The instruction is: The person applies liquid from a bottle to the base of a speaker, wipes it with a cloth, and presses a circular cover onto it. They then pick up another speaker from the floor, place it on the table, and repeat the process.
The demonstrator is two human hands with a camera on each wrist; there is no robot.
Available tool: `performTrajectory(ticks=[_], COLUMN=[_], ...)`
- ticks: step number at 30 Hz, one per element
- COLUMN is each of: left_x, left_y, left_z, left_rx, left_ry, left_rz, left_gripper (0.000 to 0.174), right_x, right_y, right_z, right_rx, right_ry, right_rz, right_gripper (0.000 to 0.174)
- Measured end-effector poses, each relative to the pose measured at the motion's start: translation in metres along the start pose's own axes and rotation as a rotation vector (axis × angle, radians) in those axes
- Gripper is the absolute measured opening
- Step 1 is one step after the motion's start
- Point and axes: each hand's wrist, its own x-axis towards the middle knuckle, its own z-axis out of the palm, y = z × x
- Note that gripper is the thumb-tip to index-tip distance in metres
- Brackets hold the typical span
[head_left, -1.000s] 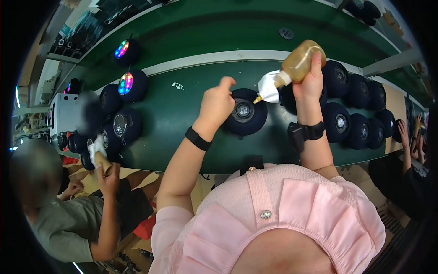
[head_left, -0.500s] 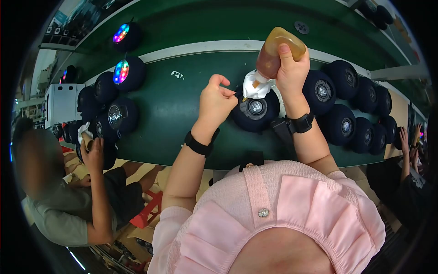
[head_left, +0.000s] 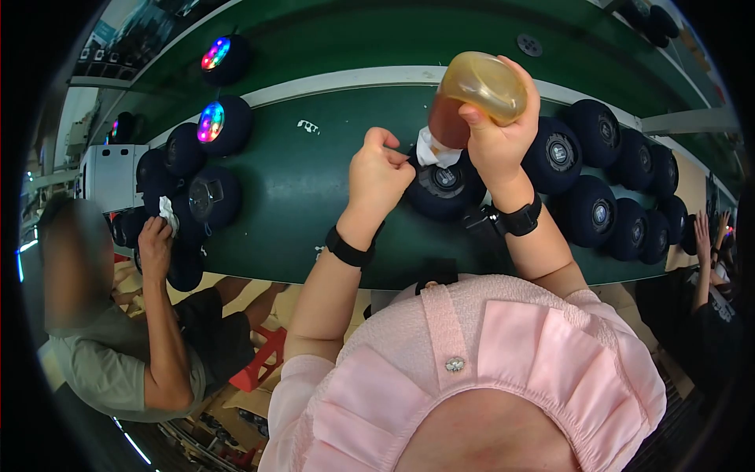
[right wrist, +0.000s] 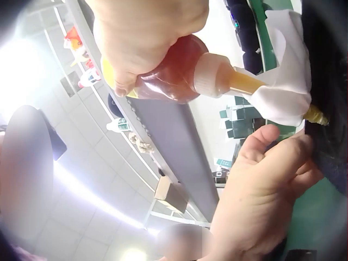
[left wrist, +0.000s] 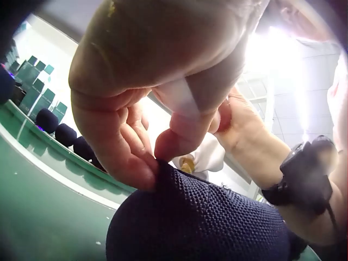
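A round, dark navy fabric-covered speaker (head_left: 442, 206), its ringed face upward, sits before me on the green bench. My left hand (head_left: 379, 182) is at its left side; thumb and fingers pinch up the knitted fabric (left wrist: 196, 220) in the left wrist view. My right hand (head_left: 503, 149) grips an upended squeeze bottle (head_left: 476, 86) partly filled with amber liquid. A crumpled white cloth (right wrist: 281, 92) wraps part of its yellow nozzle. The nozzle tip (right wrist: 315, 115) points at the dark speaker, close to my left fingertips in the right wrist view.
Several similar speakers (head_left: 590, 211) stand close on the right. More are grouped at the left, two with coloured lights (head_left: 211, 122). A white box-shaped machine (head_left: 110, 177) stands at the far left. Another person (head_left: 130, 358) works on the left, holding a white cloth (head_left: 167, 212).
The bottle has swung leftward and tipped steeper, its nozzle now down at the speaker. My left index finger, raised earlier, has curled in to a pinch. The person at left has lowered their cloth-wrapped item.
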Motion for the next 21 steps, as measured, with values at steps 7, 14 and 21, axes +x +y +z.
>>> performTrajectory(ticks=[7, 14, 21], left_x=[-0.004, -0.016, -0.038], left_y=[-0.004, -0.012, -0.002], left_z=[0.007, 0.013, 0.016], left_rx=[-0.033, 0.007, 0.168], left_ry=[0.058, 0.129, 0.155], left_rz=[-0.001, -0.003, 0.073], left_gripper=[0.028, 0.027, 0.027], right_x=[-0.002, 0.016, 0.017], right_y=[0.012, 0.012, 0.012], right_z=[-0.015, -0.041, -0.09], right_rx=[-0.015, 0.393, 0.816], right_ry=[0.13, 0.502, 0.717], right_rz=[0.119, 0.542, 0.885], right_gripper=[0.062, 0.038, 0.038])
